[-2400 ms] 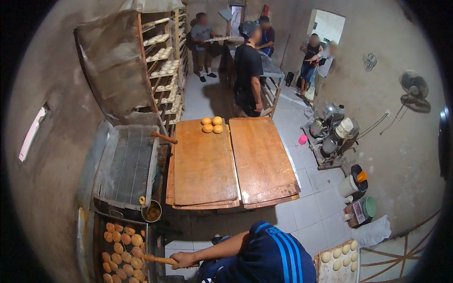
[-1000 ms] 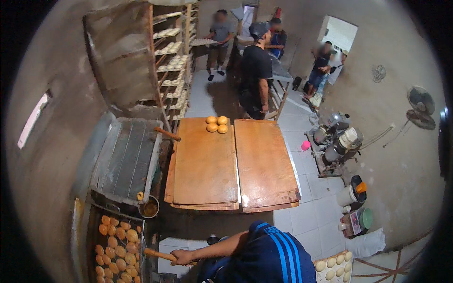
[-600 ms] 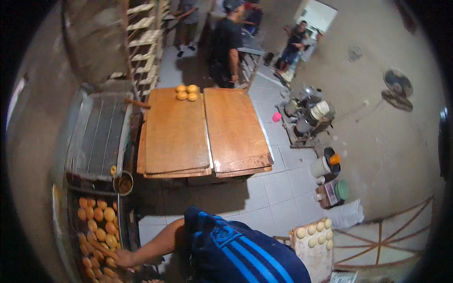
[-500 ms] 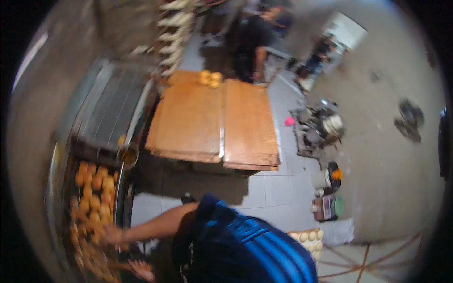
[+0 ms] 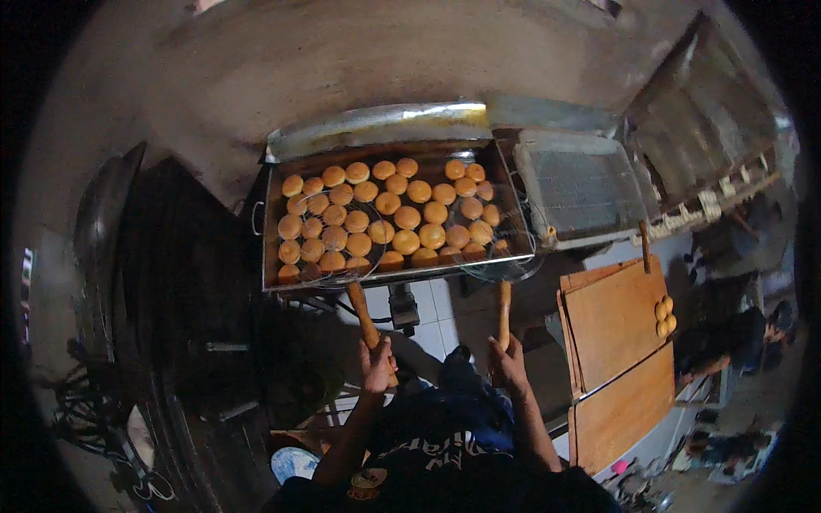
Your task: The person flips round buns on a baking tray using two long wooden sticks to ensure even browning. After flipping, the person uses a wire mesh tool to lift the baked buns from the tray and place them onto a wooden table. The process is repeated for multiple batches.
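A wide metal frying pan point(image 5: 392, 279) lies ahead of me, full of round golden-brown doughnuts point(image 5: 408, 217). My left hand point(image 5: 376, 366) is closed around the wooden handle of a wire skimmer point(image 5: 363, 312), whose round mesh head covers doughnuts in the left half. Gripped in my right hand point(image 5: 508, 363) is the wooden handle of a second wire skimmer point(image 5: 505, 306); its mesh head lies over the pan's right end and front rim. Whether either mesh head touches the doughnuts is hard to tell.
Right of the pan stands a mesh-bottomed draining tray point(image 5: 586, 190). Wooden boards point(image 5: 611, 316) are at the right, with a few doughnuts point(image 5: 664, 316) on their far edge. Another person point(image 5: 727, 342) is beyond them. Dark metal equipment point(image 5: 188, 282) fills the left side.
My view has swung from the boards and room to face the pan squarely. Both hands now show, each on a skimmer handle; before, they were blurred near the pan at lower left.
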